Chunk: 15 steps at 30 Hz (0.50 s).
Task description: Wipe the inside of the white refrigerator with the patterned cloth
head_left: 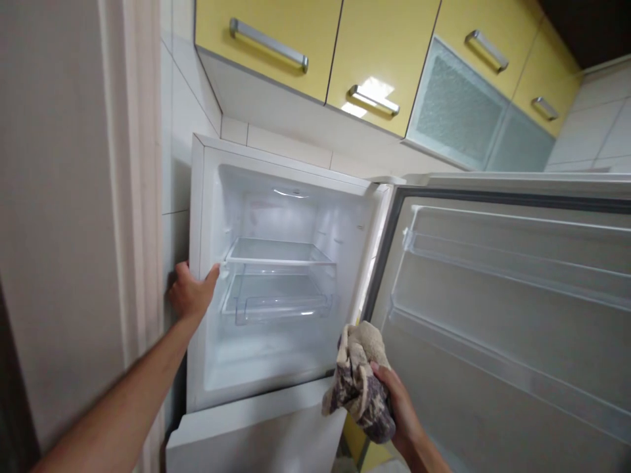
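Observation:
A white refrigerator point(198, 197) stands with its upper compartment open, showing a glass shelf point(276, 251), a lower shelf point(273, 286) and a clear plastic tray point(283, 309) beneath. My left hand point(193, 292) grips the refrigerator's left edge, its thumb on the front rim and its fingers around the outer side. A bunched beige and grey-purple patterned cloth point(359, 384) is in my right hand point(394, 397), in front of the compartment's lower right corner. The cloth hides part of that corner and some of my right fingers.
The refrigerator door point(493, 282) swings wide to the right, with clear door racks point(522, 269). Yellow wall cabinets point(384, 46) hang above. A pale door frame point(142, 197) stands close on the left. Below is the closed lower door point(256, 433).

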Tool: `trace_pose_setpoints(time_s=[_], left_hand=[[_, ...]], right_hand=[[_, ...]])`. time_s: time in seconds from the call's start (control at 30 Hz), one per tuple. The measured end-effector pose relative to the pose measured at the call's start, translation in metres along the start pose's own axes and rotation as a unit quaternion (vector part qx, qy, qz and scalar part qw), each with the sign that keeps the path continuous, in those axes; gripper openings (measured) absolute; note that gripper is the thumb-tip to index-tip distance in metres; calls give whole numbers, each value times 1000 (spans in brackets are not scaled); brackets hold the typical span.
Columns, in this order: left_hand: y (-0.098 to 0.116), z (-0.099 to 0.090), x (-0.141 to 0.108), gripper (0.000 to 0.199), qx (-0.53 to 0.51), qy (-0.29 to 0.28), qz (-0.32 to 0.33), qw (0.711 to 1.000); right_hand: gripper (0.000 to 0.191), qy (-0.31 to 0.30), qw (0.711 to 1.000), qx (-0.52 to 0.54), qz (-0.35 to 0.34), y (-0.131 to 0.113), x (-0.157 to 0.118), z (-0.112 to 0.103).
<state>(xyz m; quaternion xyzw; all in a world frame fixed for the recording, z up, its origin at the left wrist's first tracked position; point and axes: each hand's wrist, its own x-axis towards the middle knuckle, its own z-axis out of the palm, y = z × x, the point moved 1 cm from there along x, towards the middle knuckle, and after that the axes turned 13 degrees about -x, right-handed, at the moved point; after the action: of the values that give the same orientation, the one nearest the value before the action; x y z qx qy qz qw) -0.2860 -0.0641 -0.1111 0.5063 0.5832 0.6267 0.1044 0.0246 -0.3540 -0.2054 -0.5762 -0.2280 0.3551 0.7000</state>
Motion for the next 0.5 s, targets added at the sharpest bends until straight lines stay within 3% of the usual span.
trace_pose_setpoints(time_s=[0.3,0.5], left_hand=[[7,-5,-5,64,-56,1,-48,997],[23,3,-18,61,-189,73,-65,977]], right_hand=[[44,62,997,-36,8,0,-27,-71],[52,16,997,-70,8,-9,-38,-106]])
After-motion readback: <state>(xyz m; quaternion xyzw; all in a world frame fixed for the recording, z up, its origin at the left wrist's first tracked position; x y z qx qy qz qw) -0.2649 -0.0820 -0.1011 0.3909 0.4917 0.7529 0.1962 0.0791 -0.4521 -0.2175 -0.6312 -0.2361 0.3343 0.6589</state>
